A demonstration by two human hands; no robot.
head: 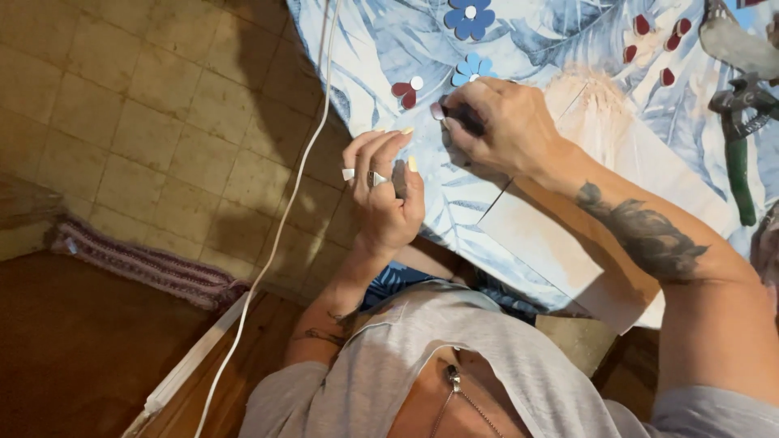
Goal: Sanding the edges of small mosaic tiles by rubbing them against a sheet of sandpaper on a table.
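in the head view, the left hand (388,195) is curling its fingers together, pinching a small white piece (349,173) at the tablecloth (560,49) edge. the right hand (495,126) is closing its fingers around a small dark tool (439,110), just beside a blue paper flower (473,70). green pliers (740,138) are lying well apart.

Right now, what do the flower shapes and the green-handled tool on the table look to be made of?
The blue flower shapes look like thin, flat, matte cut-outs, maybe foam or card; which one is unclear. The green-handled tool has dull grey metal jaws, and its grip looks plastic- or rubber-coated. The tablecloth looks like printed cloth or oilcloth.
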